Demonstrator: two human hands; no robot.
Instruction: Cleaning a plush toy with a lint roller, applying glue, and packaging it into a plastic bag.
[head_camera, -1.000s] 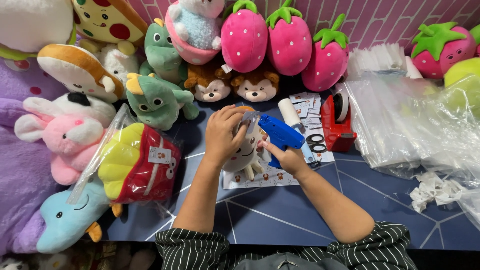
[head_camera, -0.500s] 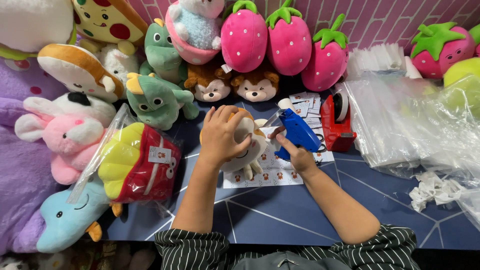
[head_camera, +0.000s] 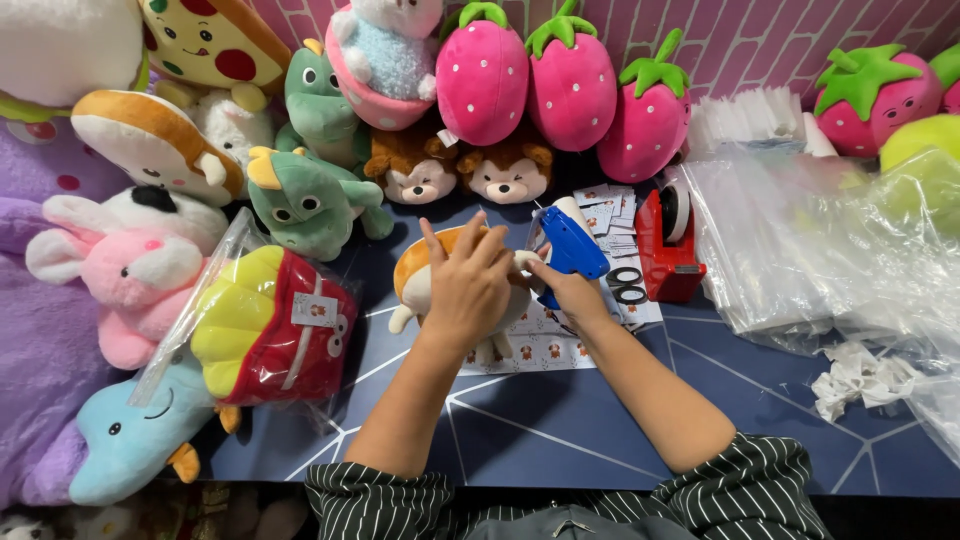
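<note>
My left hand (head_camera: 467, 283) lies over a small orange and cream plush animal (head_camera: 412, 270) and presses it onto a sheet of printed stickers (head_camera: 545, 345) on the dark blue table (head_camera: 560, 420). Beside it, my right hand (head_camera: 568, 290) grips a blue tagging gun (head_camera: 568, 245), whose tip points at the plush under my left fingers. Most of the plush is hidden by my left hand.
Plush toys crowd the left and back: a bagged fries plush (head_camera: 265, 325), green dinosaurs (head_camera: 305, 195), three strawberries (head_camera: 570, 80), two brown monkeys (head_camera: 460, 170). A red tape dispenser (head_camera: 672, 245) and scissors (head_camera: 625, 285) sit right of my hands. Clear plastic bags (head_camera: 810, 250) pile at right, with crumpled paper (head_camera: 855, 375).
My right hand swung the blue tagging gun away to the right, then brought it back against the plush. My left hand turned the plush and spread its fingers over it.
</note>
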